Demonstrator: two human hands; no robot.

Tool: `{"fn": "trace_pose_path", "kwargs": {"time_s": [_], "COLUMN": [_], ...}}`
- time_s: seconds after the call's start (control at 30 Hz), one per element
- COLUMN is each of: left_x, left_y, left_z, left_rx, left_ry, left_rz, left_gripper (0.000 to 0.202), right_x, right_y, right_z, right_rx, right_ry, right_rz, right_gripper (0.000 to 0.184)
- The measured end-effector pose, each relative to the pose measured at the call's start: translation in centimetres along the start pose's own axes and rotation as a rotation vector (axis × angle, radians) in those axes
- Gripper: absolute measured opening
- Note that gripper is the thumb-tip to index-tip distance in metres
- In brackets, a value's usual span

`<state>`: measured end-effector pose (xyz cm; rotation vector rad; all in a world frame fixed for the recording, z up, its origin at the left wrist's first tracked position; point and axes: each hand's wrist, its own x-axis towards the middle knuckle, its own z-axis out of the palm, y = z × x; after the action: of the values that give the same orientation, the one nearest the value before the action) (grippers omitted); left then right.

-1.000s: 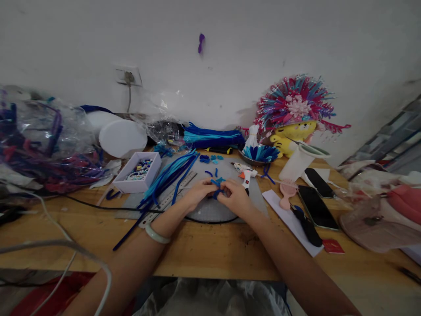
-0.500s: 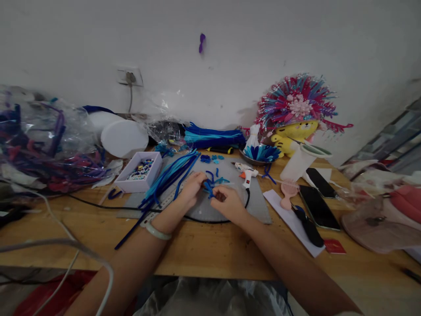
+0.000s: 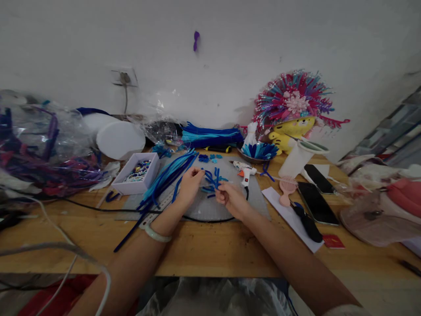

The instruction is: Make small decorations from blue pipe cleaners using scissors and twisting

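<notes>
My right hand [image 3: 231,196] pinches the lower end of a blue pipe cleaner [image 3: 217,173], which stands up from the fingertips. To its left, my left hand [image 3: 191,185] has thumb and fingers pressed together; whatever is between them is too small to make out. Short blue pipe cleaner pieces [image 3: 208,189] lie on the grey cutting mat [image 3: 197,212] between and behind the hands. Beside my left forearm, a bundle of long blue pipe cleaners [image 3: 167,174] lies across a metal ruler [image 3: 166,201].
A white box of beads [image 3: 151,173] stands left. Right of the hands are a glue gun [image 3: 246,172], a pink hairbrush [image 3: 287,188], scissors [image 3: 307,221] and a phone [image 3: 317,202]. Behind sit a bowl of blue pieces [image 3: 259,151] and a yellow plush toy [image 3: 289,134]. A black cable [image 3: 108,209] crosses the table.
My hands have moved apart from their close position over the blue pieces. The right hand has shifted slightly right with a blue pipe cleaner now upright in it. The view has shifted slightly.
</notes>
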<state>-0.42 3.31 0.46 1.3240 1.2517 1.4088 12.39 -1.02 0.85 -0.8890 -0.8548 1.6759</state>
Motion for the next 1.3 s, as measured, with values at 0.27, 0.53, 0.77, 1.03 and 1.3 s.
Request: {"fn": "trace_pose_path", "kwargs": {"time_s": [0.27, 0.53, 0.77, 1.03, 1.3], "left_x": [-0.6, -0.9, -0.6, -0.7, -0.9], "left_y": [-0.6, -0.9, -0.5, 0.3, 0.8], "left_z": [-1.0, -1.8, -1.3, -0.5, -0.2], "left_rx": [0.767, 0.708, 0.663, 0.528, 0.395], "left_ry": [-0.129, -0.301, -0.425, -0.512, -0.565], "left_rz": [0.856, 0.922, 0.763, 0.466, 0.42], "left_gripper": [0.038, 0.029, 0.027, 0.012, 0.006], "right_x": [0.6, -0.1, 0.3, 0.9, 0.7], "right_y": [-0.8, -1.4, -1.3, -1.4, -1.7], "right_z": [-1.4, -1.5, -1.7, -2.3, -2.3], "right_rx": [0.443, 0.566, 0.425, 0.163, -0.044], "right_ry": [-0.162, -0.283, -0.284, -0.058, -0.019], "right_rz": [0.335, 0.416, 0.41, 0.252, 0.105], "right_gripper": [0.014, 0.016, 0.021, 0.027, 0.024]}}
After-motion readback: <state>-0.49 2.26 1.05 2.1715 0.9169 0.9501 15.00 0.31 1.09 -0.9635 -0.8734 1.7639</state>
